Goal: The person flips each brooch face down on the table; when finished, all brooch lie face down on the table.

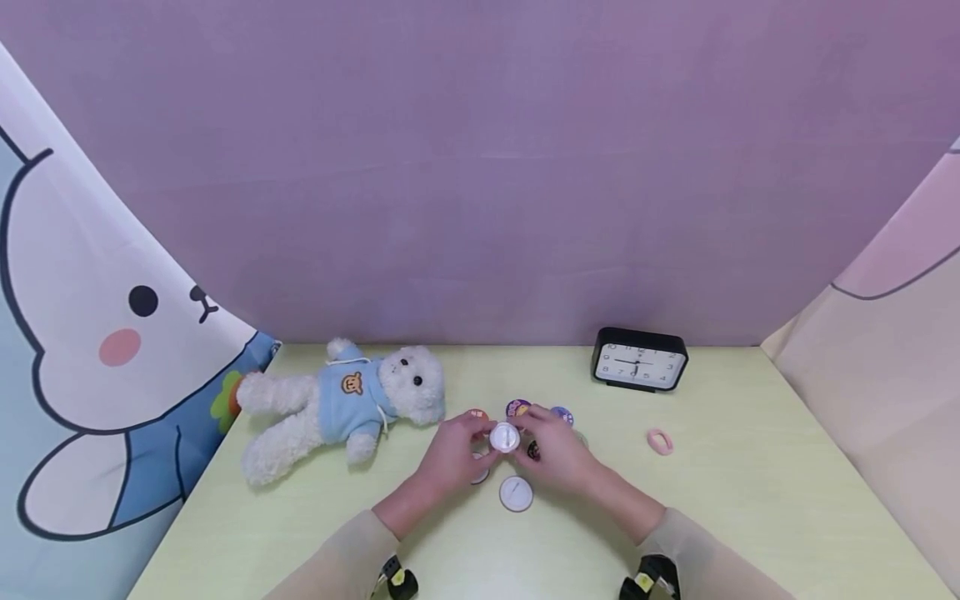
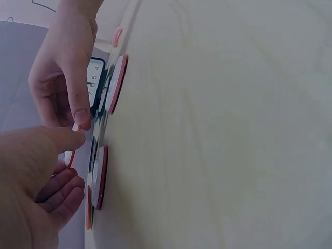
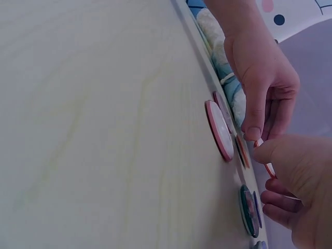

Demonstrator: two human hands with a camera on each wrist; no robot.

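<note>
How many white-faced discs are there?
3: a held disc between left hand and right hand, a nearer disc on the table, and a third disc partly behind the left hand. More may be hidden.

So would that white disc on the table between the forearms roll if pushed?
The white disc lies flat on the table, so it would probably slide, not roll. Being thin, it's likely light. Its even, unbent rim suggests it's fairly stiff.

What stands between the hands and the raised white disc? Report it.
Nothing visible: the left hand and right hand both hold the raised white disc by its edge. Another white disc lies nearer the person, not between.
</note>
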